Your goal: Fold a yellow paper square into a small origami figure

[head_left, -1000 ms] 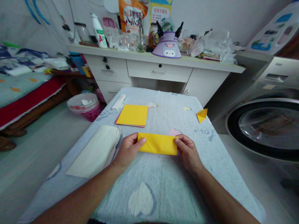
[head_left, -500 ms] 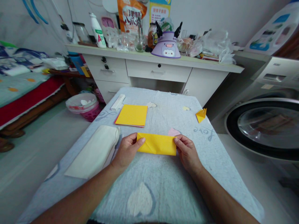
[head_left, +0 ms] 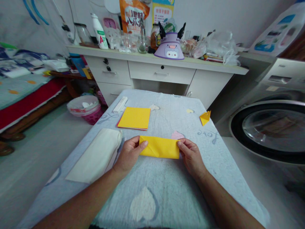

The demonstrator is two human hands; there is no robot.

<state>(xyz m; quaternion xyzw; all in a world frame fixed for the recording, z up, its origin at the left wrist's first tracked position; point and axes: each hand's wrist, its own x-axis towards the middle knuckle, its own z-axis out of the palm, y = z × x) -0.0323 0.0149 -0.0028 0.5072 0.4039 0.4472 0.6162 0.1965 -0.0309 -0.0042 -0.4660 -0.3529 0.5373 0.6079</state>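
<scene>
A yellow paper folded into a long rectangle [head_left: 160,147] lies on the light blue cloth of the table [head_left: 166,184], straight in front of me. My left hand [head_left: 130,154] pinches its left end, thumb on top of the corner. My right hand [head_left: 190,156] pinches its right end in the same way. Both hands rest on the cloth. A small pink scrap [head_left: 177,135] peeks out just behind the paper's right end.
A stack of yellow square sheets [head_left: 135,118] lies farther back, a white box [head_left: 120,104] beside it. A white cloth bag [head_left: 96,156] is at my left, a small folded yellow piece [head_left: 205,117] far right. Washing machine [head_left: 269,127] to the right, desk [head_left: 157,68] behind, pink bin [head_left: 84,108] on the floor.
The left corner of the yellow paper now shows a diagonal crease under my left thumb. Both hands have stayed at the paper's ends.
</scene>
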